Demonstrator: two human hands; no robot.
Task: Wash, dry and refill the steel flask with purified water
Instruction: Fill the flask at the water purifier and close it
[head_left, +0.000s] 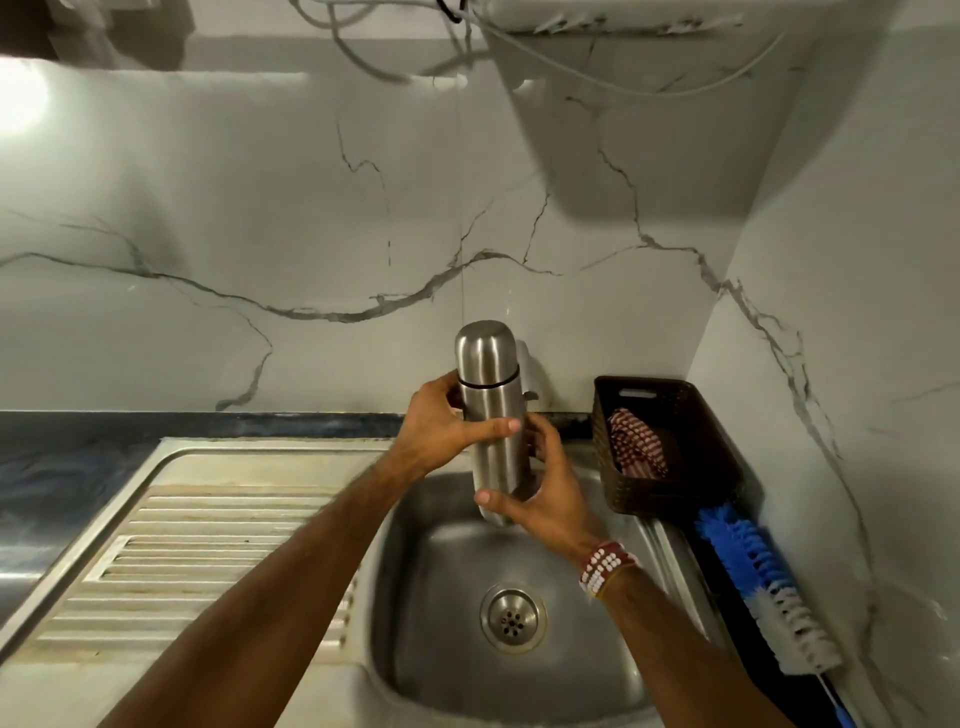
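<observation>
Capped steel flask (492, 415) upright above sink (441, 649), left hand (441, 428) gripping middle, right hand (545, 499) gripping base

The flask (496, 457) is silver-grey with a thin black ring near its top, the wall (260, 234) is white marble with dark grey veins, the tabletop (78, 447) is dark blue-grey, the basket (670, 493) is dark brown, the cloth (636, 441) is red-and-white checked, and the brush (763, 577) is blue and white.

Flask (488, 400): brushed steel, satin sheen. Sink (441, 597) at 6: dull stainless. Basket (670, 493) at 3: matt woven-look plastic.
</observation>
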